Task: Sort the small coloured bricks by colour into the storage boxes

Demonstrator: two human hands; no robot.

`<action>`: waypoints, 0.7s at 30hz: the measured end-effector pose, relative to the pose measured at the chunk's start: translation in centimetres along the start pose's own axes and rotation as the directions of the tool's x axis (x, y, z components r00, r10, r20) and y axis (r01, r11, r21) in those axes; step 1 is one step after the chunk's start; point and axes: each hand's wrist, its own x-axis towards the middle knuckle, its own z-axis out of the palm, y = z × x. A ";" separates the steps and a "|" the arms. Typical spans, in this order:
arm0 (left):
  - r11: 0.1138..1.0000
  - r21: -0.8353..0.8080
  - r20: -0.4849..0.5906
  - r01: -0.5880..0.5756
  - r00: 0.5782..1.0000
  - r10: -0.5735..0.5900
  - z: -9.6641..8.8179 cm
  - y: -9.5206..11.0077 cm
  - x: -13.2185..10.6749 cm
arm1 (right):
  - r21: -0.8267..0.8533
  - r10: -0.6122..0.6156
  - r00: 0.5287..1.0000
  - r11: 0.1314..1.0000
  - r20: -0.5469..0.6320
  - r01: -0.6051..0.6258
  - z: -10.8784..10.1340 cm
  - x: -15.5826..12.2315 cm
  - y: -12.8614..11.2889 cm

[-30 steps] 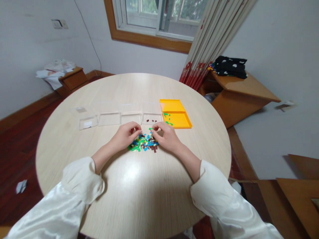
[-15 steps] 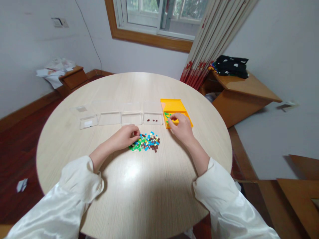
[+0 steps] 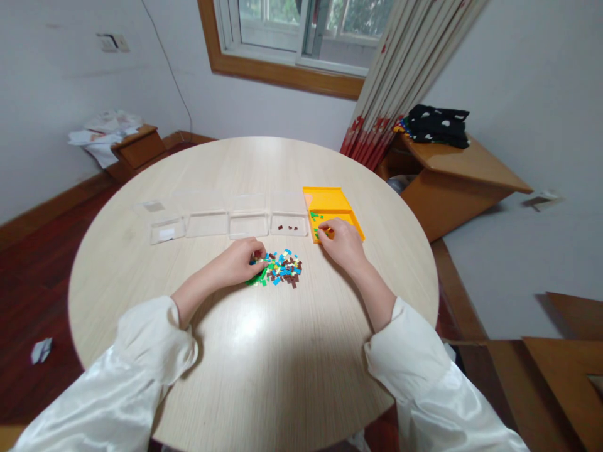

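Note:
A heap of small coloured pieces (image 3: 281,268), green, blue, brown and yellow, lies on the round wooden table (image 3: 254,351). My left hand (image 3: 238,259) rests at the heap's left edge with its fingers curled onto the pieces; what it pinches is too small to name. My right hand (image 3: 342,241) is at the near edge of the yellow tray (image 3: 330,202), fingers bent over a few green pieces lying in it. Whether a piece is between those fingers is not visible.
Several clear plastic boxes (image 3: 247,223) stand in a row behind the heap; the one nearest the tray (image 3: 289,223) holds a few brown pieces. A low wooden cabinet (image 3: 452,179) with dark clothes (image 3: 436,125) stands at the right, a curtain (image 3: 405,69) behind the table.
My right hand left the heap and moved right to the yellow tray, then drew back slightly toward its near edge. My left hand stayed at the heap.

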 end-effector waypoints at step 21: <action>0.994 -0.087 0.006 -0.062 0.998 0.063 0.6 -0.5 0.0 | 0.131 -0.066 0.998 0.989 0.013 0.064 0.3 -0.4 -1.0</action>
